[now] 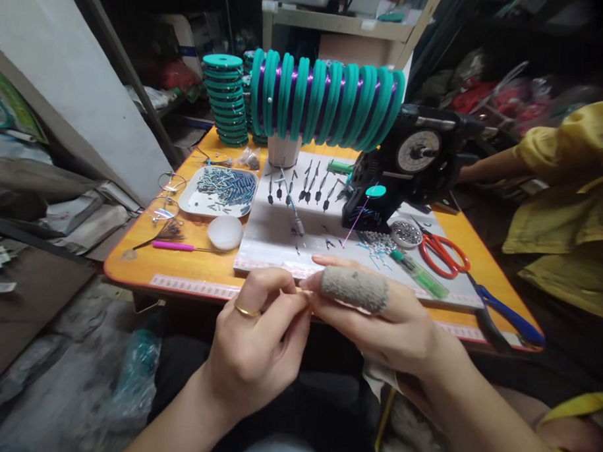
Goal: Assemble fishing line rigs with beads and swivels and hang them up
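Observation:
My left hand [261, 327], with a gold ring on one finger, is closed in a pinch just off the table's front edge. Against its fingertips meet those of my right hand [377, 321], also pinched, with a rough grey finger cover [355, 289] on one finger. Whatever sits between the fingertips is too small to make out. Beyond them lies a pale board [266, 244] carrying a row of small dark pieces with stems [309, 187]. A thin purple line [356, 221] slants down to the board from a teal disc [376, 191].
Teal spools wound with purple line [328, 102] stand above a black machine with a dial [419, 151]. A white tray of small metal parts [223, 190], a white bowl [225, 232], a pink-handled tool [173, 246] and orange scissors [443, 254] lie around. At right is another person's yellow sleeve [556, 136].

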### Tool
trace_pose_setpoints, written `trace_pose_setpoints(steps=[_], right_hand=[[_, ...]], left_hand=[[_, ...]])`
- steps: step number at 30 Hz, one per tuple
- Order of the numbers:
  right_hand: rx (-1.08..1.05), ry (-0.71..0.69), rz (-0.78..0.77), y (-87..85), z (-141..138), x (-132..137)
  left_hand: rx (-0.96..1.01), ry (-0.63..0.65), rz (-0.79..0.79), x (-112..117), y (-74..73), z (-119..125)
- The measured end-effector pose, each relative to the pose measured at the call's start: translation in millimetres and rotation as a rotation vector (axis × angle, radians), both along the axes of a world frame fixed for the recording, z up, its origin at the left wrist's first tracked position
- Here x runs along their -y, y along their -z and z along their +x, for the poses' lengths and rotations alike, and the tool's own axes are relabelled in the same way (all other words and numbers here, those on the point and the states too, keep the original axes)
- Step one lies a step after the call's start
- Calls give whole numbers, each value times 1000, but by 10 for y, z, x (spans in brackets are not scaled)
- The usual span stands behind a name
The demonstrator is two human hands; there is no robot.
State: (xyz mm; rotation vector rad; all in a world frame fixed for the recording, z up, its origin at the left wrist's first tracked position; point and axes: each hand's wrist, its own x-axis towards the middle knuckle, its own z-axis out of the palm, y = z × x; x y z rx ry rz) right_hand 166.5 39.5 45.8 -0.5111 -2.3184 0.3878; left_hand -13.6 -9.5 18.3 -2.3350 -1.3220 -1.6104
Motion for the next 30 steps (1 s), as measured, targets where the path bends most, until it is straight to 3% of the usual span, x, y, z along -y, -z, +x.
trace_pose_setpoints(steps=[4,10,15,17,21,23,26,28,30], right_hand=[[49,124,154,-131,-51,-29],[155,230,68,-295,-201,-103],[193,216,50,-289,-281,-194],[173,242,113,-263,-262,-155],[-56,413,230,-166,-126,93],[-132,471,82,-67,-51,239],[-150,473,-370,148,-5,391],[-253,439,-675,292,-25,437],[-394,391,-861,393,-60,461]], left_hand=[[-78,-36,72,-26,41,7],[-161,-112,173,-72,73,-1],[-257,16,239,-113,66,-25],[-137,50,102,-95,93,-11],[539,178,-549,-3,169,76],[902,306,-821,41,186,143],[1285,451,-1004,78,179,246],[1399,485,-1038,86,170,296],[1439,503,-1051,86,164,316]])
